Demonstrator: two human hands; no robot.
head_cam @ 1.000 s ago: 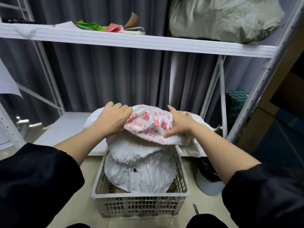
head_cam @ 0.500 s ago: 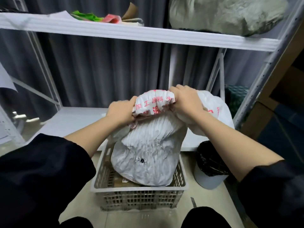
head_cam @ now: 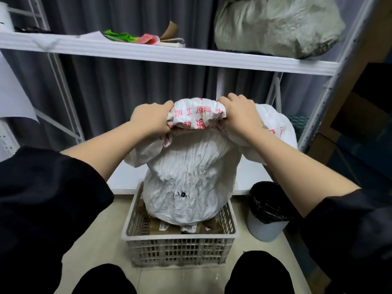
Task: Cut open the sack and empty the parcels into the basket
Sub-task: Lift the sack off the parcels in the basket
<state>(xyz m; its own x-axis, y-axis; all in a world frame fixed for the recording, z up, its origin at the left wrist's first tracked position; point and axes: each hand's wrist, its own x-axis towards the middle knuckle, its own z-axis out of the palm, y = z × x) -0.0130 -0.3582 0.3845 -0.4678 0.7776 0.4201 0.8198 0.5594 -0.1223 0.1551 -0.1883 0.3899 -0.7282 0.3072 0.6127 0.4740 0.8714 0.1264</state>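
A white woven sack (head_cam: 188, 179) with red print hangs upside down over the grey plastic basket (head_cam: 180, 247) on the floor. My left hand (head_cam: 150, 119) and my right hand (head_cam: 239, 113) both grip the bunched upper end of the sack, side by side. The sack's bulging lower end dips into the basket. Under it, brown parcels (head_cam: 169, 227) with labels lie in the basket. The sack's mouth is hidden.
A white metal rack stands behind, its upper shelf (head_cam: 169, 54) holding papers and a full grey sack (head_cam: 275, 26). The lower shelf (head_cam: 125, 179) lies just behind the basket. A bin with a black liner (head_cam: 267, 209) stands right of the basket. My knees frame the bottom edge.
Both hands have lifted the sack from lying low over the basket to hanging upright, gathering its top end. Brown parcels now show in the basket beneath it.
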